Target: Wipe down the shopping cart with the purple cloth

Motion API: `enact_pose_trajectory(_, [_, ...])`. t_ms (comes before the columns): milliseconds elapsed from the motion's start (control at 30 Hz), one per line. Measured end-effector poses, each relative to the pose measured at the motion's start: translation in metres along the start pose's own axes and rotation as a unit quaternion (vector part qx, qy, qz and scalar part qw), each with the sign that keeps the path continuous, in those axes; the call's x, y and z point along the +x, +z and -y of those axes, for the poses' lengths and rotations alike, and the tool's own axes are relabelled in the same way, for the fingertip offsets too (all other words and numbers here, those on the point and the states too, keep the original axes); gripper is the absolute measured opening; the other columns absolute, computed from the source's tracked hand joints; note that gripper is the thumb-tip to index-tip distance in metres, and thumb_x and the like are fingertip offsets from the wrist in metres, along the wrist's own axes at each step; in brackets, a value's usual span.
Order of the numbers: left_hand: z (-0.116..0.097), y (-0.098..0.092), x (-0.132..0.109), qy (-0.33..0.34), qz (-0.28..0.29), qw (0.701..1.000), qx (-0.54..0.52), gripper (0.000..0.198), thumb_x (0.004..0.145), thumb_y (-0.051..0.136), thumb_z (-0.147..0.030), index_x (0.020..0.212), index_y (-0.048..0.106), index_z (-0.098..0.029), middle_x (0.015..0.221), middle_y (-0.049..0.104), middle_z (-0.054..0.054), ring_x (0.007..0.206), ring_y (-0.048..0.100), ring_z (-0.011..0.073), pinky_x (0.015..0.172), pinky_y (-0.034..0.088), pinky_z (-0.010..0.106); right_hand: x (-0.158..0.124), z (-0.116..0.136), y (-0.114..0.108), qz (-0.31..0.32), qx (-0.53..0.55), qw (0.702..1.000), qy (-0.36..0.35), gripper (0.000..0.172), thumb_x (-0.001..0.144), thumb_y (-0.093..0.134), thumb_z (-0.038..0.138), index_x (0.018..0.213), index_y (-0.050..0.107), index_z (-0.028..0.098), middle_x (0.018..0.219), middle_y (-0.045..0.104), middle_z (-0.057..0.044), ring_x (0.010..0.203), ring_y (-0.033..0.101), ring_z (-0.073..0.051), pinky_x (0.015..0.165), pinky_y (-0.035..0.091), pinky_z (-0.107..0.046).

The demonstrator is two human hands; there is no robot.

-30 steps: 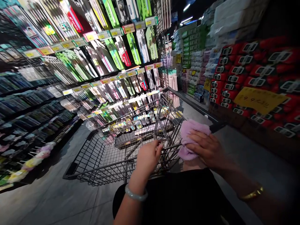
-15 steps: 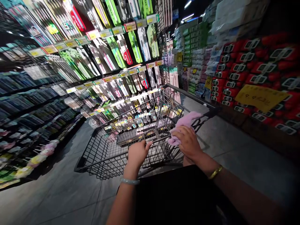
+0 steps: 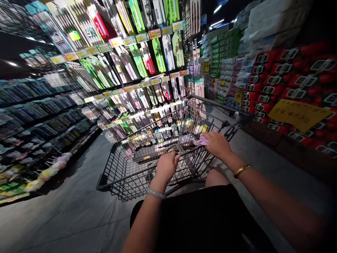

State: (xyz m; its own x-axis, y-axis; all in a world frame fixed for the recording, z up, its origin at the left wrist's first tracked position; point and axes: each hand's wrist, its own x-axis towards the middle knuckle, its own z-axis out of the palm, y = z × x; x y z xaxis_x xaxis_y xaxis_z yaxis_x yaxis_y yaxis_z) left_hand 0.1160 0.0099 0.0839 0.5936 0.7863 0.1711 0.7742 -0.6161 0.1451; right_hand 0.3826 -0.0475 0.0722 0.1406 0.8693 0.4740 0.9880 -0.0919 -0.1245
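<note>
your right hand (image 3: 217,143) tightly clasps a crumpled lilac cloth (image 3: 202,140) against a black wire cart (image 3: 131,178); your left hand (image 3: 166,165) wraps its rim.

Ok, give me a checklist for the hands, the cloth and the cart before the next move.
1. Left hand steadying the shopping cart: ok, its fingers are curled at the near rim.
2. Right hand holding the pink cloth: ok, the cloth is under its fingers.
3. Cloth spread flat: not ok, the part that shows is bunched.
4. Gold bangle apart from the rim: ok, it sits back on the right wrist.
5. Wheels locked: cannot tell, they do not show clearly.
</note>
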Motion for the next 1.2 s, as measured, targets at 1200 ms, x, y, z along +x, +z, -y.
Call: enact_pose_trajectory(1200, [0.046,0.007,-0.026,-0.162,0.063,0.974,0.146,0.056,0.103,0.022,-0.032,0.093,0.073,-0.011,0.089,0.072,0.018,0.087,0.07,0.0296,0.072,0.05,0.038,0.001,0.095,0.003,0.06,0.036,0.997,0.006,0.026,0.09,0.05,0.036,0.107,0.062,0.021,0.104,0.067,-0.009,0.1,0.056,-0.024,0.086,0.032,-0.035])
